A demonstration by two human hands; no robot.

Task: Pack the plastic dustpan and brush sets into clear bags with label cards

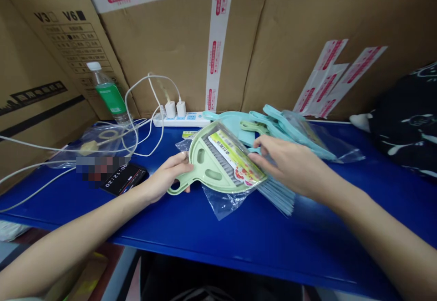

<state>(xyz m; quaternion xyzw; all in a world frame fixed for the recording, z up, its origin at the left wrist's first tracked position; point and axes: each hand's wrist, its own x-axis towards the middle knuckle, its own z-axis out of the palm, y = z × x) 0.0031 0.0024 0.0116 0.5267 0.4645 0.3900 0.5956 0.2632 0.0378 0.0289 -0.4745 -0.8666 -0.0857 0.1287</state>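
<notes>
A light green dustpan (214, 166) lies tilted above the table, inside a clear plastic bag (221, 203). Grey bristles and a yellow-green printed label card (235, 156) show in its mouth. My left hand (172, 173) is closed around the neck of its handle. At the far right rim, my right hand (283, 160) has thumb and forefinger brought together. A small bit of blue shows by those fingertips; what they pinch is not clear. Light blue brush bristles (278, 196) stick out below the pan, their other end hidden.
Light blue dustpans (293, 130) and a green handle (254, 127) lie behind. A power strip (187, 119) with white cables stands against cardboard boxes (177, 55). On the left are a bottle (111, 96) and a phone (124, 179). Dark patterned fabric (406, 119) is at right.
</notes>
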